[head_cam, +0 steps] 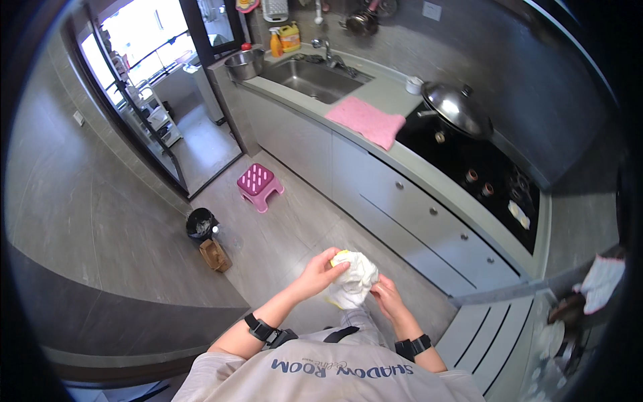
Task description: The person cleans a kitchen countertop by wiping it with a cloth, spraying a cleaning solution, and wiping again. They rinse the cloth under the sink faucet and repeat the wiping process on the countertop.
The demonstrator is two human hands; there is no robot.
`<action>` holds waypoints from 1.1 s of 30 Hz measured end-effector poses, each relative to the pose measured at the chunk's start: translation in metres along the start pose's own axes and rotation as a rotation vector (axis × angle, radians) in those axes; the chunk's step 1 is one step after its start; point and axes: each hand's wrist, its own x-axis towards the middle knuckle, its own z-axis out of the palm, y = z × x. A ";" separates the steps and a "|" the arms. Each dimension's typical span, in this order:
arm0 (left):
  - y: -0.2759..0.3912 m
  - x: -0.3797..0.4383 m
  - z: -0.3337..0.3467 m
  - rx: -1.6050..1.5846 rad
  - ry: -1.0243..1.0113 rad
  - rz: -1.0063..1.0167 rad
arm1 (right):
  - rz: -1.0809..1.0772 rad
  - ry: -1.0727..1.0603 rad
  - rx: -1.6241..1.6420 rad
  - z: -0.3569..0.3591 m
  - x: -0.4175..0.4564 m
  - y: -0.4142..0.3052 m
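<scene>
Between my two hands, in front of my body and above the tiled floor, is a crumpled white cloth [355, 276] with yellow edging. My left hand [324, 269] grips its upper left part, the thumb lying on top of the fabric. At the cloth's right edge, my right hand [388, 296] pinches it between the fingers. The lower part of the cloth hangs loose. Each forearm wears a black strap with a buckle.
Ahead runs a counter with a steel sink [316, 80], a pink towel [366, 120] and a black gas stove [467, 171] bearing a lidded wok [457, 108]. On the floor stand a pink stool [256, 180], a black trash bin [201, 224] and a cardboard box [216, 256].
</scene>
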 end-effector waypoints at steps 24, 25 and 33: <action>0.075 0.373 -0.342 0.258 0.238 -0.116 | -0.083 -0.102 0.318 0.002 0.457 -0.222; 0.086 0.394 -0.362 0.276 0.266 -0.113 | -0.115 -0.084 0.329 -0.002 0.468 -0.225; 0.150 0.654 -0.573 0.336 0.465 0.242 | -0.253 0.367 0.360 -0.020 0.534 -0.230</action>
